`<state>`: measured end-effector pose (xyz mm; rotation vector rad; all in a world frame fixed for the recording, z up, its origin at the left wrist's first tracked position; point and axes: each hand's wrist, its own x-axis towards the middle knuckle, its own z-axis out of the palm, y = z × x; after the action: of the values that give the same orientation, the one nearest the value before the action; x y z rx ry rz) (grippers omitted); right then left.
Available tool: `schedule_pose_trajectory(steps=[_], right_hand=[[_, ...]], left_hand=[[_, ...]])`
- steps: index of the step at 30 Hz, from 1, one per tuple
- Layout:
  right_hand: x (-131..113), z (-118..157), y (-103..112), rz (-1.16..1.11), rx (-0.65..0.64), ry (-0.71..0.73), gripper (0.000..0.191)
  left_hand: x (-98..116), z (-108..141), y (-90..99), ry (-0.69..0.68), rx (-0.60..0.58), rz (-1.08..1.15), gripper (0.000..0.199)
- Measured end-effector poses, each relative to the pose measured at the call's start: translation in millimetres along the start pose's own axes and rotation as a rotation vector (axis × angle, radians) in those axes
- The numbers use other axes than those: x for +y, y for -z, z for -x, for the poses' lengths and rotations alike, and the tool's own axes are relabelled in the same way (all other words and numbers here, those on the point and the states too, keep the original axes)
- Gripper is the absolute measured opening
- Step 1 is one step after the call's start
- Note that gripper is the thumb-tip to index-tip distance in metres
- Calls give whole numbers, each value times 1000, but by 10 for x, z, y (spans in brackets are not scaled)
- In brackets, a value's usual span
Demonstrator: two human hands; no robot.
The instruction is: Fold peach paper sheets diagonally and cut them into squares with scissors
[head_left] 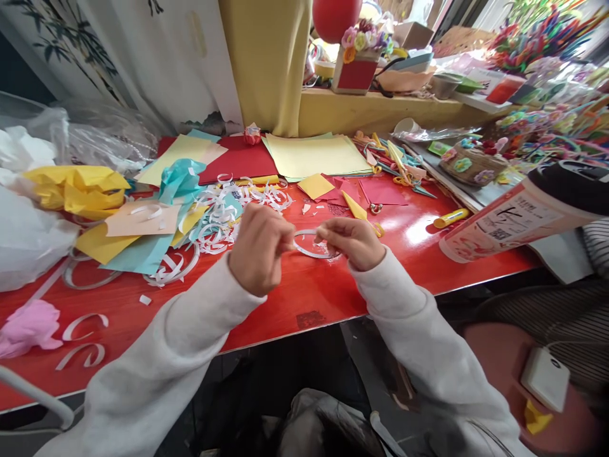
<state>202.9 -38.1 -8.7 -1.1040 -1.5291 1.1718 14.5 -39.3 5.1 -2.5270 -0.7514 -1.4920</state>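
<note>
Near the centre of the frame we hold a white paper strip (311, 254) bent into a loop above the red table (280, 311), our left hand (261, 251) at its left end and our right hand (356, 242) on its right side. The left fingers are curled in, with thumb and forefinger seemingly nipped together on the strip, though blur softens the contact; the right thumb and forefinger meet in a narrow pinch on it. Gripping from both sides probably stops the springy paper from uncoiling, and working close to the front edge gives our wrists a bare stretch of tabletop. Just beyond the left hand, the heap of curled paper strips (214, 231) crowds in and could snag a sleeve or hide a dropped piece. Above the hands lie a yellow paper square (316, 186) and cream paper sheets (318, 155), with a yellow folded paper (353, 205) near the right hand. Toward the right of the frame, a yellow tube (450, 218) and a tilted lidded cup (514, 219) limit how far that elbow can swing outward
</note>
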Motion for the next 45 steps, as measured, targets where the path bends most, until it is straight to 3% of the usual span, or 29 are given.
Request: schedule_pose_trajectory(steps=[3,6,12,15,18,20,22,23,25,26,27,29,32,36,40,43,45], right_hand=[[97,59,42,87,146,102,26],[106,200,-38,274,65,217,18],[174,391,-210,462,-166,220,75],[262,406,-325,580,-205,249,73],[279,410,-393,689,-199,399,73],[252,420,-296,725,-105,486,70],[248,424,-38,731,143,483,47],[270,416,141,731,315,435,33],[371,372,528,771,655,282,29],[443,334,705,808,745,201,32],[518,289,852,837,755,130,35],[639,190,1027,813,616,51,29],[637,71,1013,766,514,71,24],[250,-11,736,565,509,236,19],[-204,-183,403,275,267,356,21],[-328,-423,163,195,91,398,25],[-288,-586,14,192,59,424,27]], left_hand=[[-73,-34,78,126,40,19,11],[-135,-41,81,297,-9,159,7],[-200,-7,34,451,-71,386,4],[-236,19,5,449,-168,427,17],[-266,49,-37,500,-210,468,23],[-280,57,-56,558,-180,496,16],[-288,48,-58,564,-163,507,12],[-291,40,-53,545,-166,510,11],[-297,18,-38,497,-187,526,10],[-302,9,-31,475,-185,526,10],[-307,1,-25,458,-176,514,12],[-318,-7,-20,450,-167,481,16],[-324,-10,-14,531,-199,501,15],[-300,-15,11,616,-174,565,5],[-295,-22,45,639,-159,588,13],[-343,-22,65,701,-88,548,8],[-392,-22,81,719,-34,484,10]])
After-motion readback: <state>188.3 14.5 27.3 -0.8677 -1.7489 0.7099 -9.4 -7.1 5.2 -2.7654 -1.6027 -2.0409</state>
